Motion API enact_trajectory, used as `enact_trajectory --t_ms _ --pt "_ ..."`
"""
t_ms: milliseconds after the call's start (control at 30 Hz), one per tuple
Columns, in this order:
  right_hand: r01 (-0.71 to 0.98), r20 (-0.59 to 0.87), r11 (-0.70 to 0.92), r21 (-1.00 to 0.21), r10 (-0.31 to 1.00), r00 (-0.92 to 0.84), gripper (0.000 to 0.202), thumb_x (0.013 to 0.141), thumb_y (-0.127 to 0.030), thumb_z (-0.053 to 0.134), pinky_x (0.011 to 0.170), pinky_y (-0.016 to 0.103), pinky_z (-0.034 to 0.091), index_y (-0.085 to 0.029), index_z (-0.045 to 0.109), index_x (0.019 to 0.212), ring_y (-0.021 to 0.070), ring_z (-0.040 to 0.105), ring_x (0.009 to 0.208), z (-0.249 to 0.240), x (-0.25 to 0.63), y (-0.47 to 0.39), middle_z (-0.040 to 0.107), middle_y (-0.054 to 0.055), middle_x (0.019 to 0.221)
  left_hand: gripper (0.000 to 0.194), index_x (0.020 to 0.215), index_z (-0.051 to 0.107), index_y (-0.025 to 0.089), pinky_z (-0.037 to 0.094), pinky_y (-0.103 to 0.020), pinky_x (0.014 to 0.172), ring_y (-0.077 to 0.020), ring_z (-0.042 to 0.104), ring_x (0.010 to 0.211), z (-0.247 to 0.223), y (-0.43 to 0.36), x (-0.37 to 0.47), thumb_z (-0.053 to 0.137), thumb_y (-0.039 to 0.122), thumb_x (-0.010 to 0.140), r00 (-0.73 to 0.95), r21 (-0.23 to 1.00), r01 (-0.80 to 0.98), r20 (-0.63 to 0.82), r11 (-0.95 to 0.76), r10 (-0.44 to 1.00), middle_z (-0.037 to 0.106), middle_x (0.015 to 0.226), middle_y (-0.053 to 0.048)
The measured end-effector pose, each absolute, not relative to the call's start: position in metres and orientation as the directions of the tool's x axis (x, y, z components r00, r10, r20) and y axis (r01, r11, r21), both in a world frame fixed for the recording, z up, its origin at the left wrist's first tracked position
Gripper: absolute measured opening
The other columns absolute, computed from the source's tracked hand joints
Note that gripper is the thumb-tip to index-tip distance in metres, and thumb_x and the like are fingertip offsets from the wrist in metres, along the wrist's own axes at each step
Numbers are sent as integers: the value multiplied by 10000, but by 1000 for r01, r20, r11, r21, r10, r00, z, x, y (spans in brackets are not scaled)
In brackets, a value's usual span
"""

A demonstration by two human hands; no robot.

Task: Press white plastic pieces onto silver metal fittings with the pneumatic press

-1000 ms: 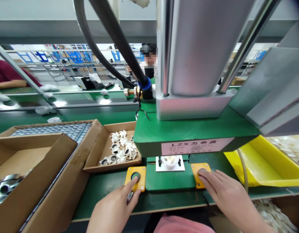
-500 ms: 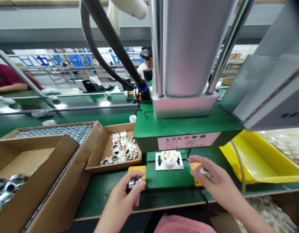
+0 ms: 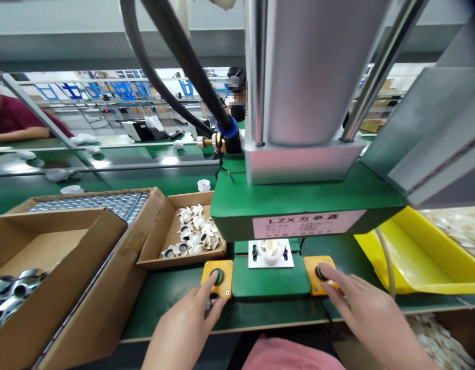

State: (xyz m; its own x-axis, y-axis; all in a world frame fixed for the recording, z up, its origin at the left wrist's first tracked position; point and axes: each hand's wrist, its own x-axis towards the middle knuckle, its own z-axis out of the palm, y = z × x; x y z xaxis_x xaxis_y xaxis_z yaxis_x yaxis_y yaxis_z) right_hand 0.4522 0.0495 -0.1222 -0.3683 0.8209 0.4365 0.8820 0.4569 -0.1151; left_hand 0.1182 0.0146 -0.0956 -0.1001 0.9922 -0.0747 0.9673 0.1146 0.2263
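Buttons [image 3: 220, 277] under fingertips [image 3: 213, 277], both sides!
Left hand [image 3: 183, 321] curls around metal part [image 3: 208, 303], right hand [image 3: 370, 306] pinches white bit [image 3: 332, 283]; fan [image 3: 271, 248] sits below press [image 3: 307, 198].

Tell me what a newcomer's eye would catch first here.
The green-and-silver machine towers over the middle, with a white fan-shaped part in the fixture beneath it. Below, the left hand is at one yellow button box, the right hand at another. A bright yellow tray stands out at the right.

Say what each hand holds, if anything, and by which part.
Left hand: a small metal piece, gripped part hidden. Right hand: perhaps a white piece; grip unclear.
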Motion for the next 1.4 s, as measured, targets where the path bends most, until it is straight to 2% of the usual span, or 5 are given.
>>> enact_trajectory --t_ms 267,667,900,1167,1400 --pt "879 402 465 -108 829 -389 252 949 -312 404 691 314 462 -193 592 1066 185 641 716 -122 443 50 692 51 891 409 1264 524 187 499 -337 641 -258 672 844 -89 18 126 350 309 915 -31 20 999 -140 34 990 693 1040 -101" --pt "497 130 236 -835 963 -238 408 852 -435 530 554 247 518 -230 484 1202 140 629 653 -73 403 85 668 55 950 313 1051 590 218 503 -299 708 -193 638 799 -81 28 144 557 411 806 -128 781 614 -44 114 991 676 949 -36" --pt "431 57 209 -878 939 -339 322 841 -468 515 460 233 413 -195 602 695 121 519 469 -36 346 117 538 -14 511 296 1042 593 203 472 -225 515 -114 543 583 -68 30 164 606 326 773 -129 943 298 -112 147 985 611 816 7" --pt "229 -170 -26 -973 753 -636 454 765 -279 617 439 224 478 -250 488 1199 138 585 581 -48 324 98 642 16 827 249 1005 616 212 432 -215 483 -85 505 502 -85 10 146 601 297 771 -104 967 156 -186 201 977 595 762 23" --pt "32 -248 -380 -924 535 -808 463 661 -159 718 553 194 491 -214 524 1078 78 549 617 -11 196 115 563 -24 801 291 1012 643 218 449 -219 520 -107 514 589 -96 -13 138 621 258 724 -150 961 96 -244 259 958 594 839 -2"
